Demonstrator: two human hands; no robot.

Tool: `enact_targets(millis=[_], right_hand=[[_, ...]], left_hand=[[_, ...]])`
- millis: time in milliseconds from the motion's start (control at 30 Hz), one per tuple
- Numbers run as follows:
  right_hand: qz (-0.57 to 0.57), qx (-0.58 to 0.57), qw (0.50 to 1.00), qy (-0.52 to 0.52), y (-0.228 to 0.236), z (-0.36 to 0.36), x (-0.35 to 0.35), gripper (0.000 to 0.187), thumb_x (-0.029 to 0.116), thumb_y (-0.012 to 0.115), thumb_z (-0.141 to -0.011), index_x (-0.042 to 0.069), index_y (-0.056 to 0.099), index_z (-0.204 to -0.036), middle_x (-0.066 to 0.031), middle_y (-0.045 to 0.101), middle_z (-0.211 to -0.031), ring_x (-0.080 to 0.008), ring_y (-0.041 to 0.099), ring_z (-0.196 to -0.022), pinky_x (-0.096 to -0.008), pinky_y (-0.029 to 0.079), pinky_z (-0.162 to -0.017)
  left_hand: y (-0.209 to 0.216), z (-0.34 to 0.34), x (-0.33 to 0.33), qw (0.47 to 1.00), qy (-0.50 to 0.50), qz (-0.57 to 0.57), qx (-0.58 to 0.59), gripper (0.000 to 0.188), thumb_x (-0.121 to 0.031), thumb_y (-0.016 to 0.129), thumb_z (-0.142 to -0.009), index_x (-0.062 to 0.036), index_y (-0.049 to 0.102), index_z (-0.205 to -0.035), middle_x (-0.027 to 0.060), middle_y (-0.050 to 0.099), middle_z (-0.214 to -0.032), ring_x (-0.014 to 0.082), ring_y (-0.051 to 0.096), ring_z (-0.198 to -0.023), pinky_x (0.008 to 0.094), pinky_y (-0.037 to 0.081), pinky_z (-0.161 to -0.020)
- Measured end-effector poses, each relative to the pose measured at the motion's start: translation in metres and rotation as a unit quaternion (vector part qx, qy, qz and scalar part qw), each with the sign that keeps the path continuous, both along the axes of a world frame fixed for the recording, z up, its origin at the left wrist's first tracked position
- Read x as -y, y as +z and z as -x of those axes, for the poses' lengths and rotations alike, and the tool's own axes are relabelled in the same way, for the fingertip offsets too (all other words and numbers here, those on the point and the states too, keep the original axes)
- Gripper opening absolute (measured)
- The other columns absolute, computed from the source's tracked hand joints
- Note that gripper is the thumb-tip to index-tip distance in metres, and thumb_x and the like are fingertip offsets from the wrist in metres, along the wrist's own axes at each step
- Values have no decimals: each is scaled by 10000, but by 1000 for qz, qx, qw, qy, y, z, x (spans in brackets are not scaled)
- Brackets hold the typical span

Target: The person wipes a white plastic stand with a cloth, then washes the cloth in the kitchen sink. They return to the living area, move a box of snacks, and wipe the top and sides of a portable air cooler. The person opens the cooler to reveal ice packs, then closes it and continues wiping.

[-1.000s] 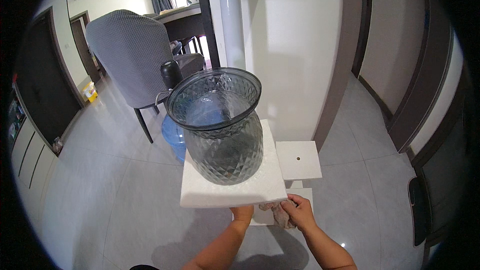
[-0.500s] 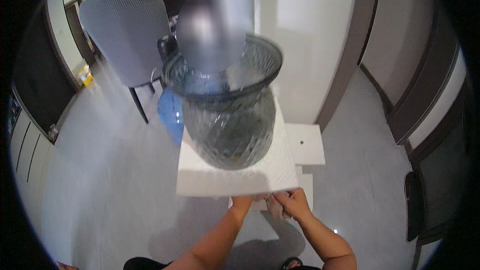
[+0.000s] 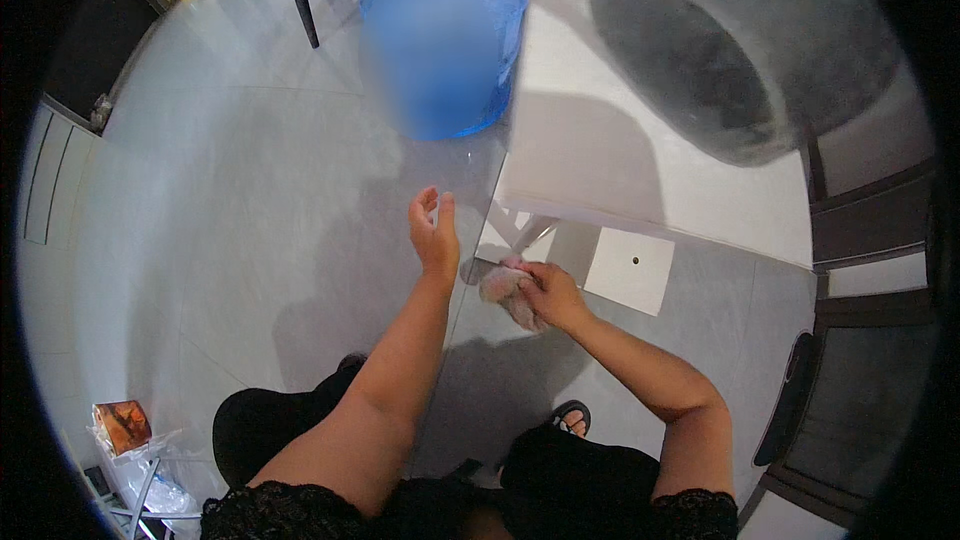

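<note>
My right hand (image 3: 553,297) is closed round a crumpled pinkish-beige cloth (image 3: 510,292), which hangs just below the front edge of a white stand (image 3: 580,155). My left hand (image 3: 435,235) is raised beside the stand's left side, fingers partly curled and apart, holding nothing. A large grey-tinted glass vase (image 3: 740,60) stands on top of the stand; its upper part runs out of view. Left of the stand, on the floor, sits a big clear blue water jug (image 3: 450,50), partly blurred.
White panels, one with a small dark hole (image 3: 632,265), show low under the stand. A chair's legs (image 3: 300,0) are at the far left. A folding metal rack (image 3: 145,500) with plastic bags is at the lower left. A dark mat (image 3: 785,400) lies on the right.
My view has swung down and left, bringing the water jug fully beside the stand. My left hand has come out from under the stand's edge; the right keeps the cloth.
</note>
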State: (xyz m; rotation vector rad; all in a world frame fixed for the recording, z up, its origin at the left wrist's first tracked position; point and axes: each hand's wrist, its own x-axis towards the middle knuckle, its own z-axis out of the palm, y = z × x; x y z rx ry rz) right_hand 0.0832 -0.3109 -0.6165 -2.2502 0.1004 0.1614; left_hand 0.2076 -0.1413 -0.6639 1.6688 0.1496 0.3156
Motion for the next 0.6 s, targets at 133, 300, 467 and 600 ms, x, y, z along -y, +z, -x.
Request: enact_targets(millis=[133,300,467,600], right_hand=[[103,69,991,55,-30,-51,-43,303,126,611,-811,62,588,-1106,-174,606,-940,-364,580,-914,-438,485,-790],[174,68,982,-38,-76,-70,-82,320,92,595,-786,56,551,-1100,-197,551,-1086,-354,573,-956,-449,484,-791],[-8,-102,995,-6,-90,-42,-71,278,144,576,-817,-6,642,-1041,-169,660,-1022,-309,626,-977,-374,488,-843],[-273,-273,897,-216,-53,-1,-28,337,100,518,-826,8,604,-1138,-120,658,-998,-264,621,-940,-344,486,-818]], left_hand=[[-40,4,-6,996,59,22,-69,330,-292,556,-920,3,583,-1066,112,610,-1019,204,567,-927,326,439,-837],[-90,8,-19,981,59,23,-181,306,-261,531,-939,5,573,-1085,89,625,-1002,217,596,-922,331,458,-823],[-62,2,-30,968,25,127,-214,306,-288,530,-943,-7,571,-1059,69,617,-959,158,585,-851,291,457,-779],[-35,-15,-33,948,-6,211,-239,303,-286,551,-927,-4,589,-1030,57,620,-924,122,571,-826,273,446,-752]])
